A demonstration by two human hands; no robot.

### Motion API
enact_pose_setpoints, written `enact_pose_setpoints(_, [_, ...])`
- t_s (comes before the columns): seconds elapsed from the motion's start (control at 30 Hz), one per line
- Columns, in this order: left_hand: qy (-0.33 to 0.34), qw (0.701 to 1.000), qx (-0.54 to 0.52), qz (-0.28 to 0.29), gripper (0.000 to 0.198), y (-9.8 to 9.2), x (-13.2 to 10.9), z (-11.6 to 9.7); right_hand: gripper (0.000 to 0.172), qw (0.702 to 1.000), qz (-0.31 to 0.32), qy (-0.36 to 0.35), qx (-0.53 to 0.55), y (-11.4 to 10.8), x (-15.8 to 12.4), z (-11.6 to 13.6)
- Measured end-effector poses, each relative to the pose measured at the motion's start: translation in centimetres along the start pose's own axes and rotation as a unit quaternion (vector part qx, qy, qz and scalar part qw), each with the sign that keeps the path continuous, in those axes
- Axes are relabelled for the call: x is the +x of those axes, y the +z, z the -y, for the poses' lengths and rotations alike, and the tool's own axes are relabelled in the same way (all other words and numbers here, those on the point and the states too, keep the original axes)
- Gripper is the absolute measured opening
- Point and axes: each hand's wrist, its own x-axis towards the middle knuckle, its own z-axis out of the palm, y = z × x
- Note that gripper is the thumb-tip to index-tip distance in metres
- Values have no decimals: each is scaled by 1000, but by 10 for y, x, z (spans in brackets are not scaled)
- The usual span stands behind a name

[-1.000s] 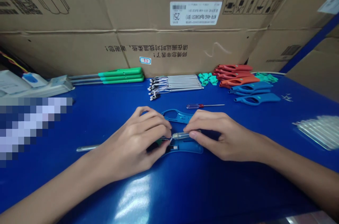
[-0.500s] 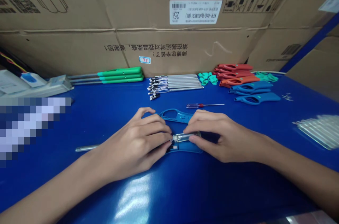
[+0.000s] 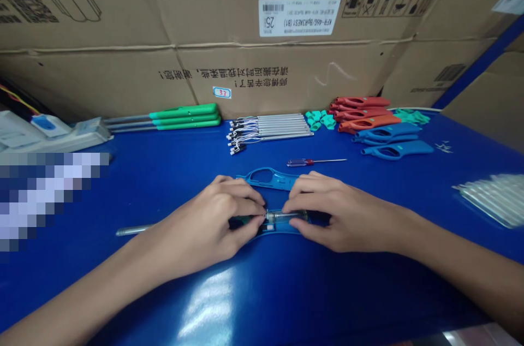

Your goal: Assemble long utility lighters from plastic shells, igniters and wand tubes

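Hands point(image 3: 335, 215), clear tube point(image 3: 284, 217) (between), blue shell point(image 3: 285, 229)

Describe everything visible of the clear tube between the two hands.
The clear tube is a slim, glossy, see-through cylinder, apparently plastic, with a pale fitting at its left end. It lies roughly level, lengthwise over the nearer blue shell; whether fully seated, I can't tell. The right hand's thumb and fingers flank it; the left hand's fingertips meet at the fitting.

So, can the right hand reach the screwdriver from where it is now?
Probably yes: the screwdriver lies just beyond the right hand with nothing on top, though that hand would likely have to leave the clear cylinder first.
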Motion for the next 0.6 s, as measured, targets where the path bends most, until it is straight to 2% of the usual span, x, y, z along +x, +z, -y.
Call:
enact_pose_setpoints(0.17, [-18, 999, -16, -26, 18, 3, 2, -2, 15, 1000, -7, 12, 8, 2, 1, 1])
enact_pose_setpoints(0.37, [-72, 994, -39, -71, 15, 7, 3, -7, 14, 999, -10, 29, 39, 3, 2, 2])
enact_pose_setpoints(0.6, [-86, 994, -20, -63, 19, 8, 2, -7, 13, 999, -18, 32, 38, 4, 3, 3])
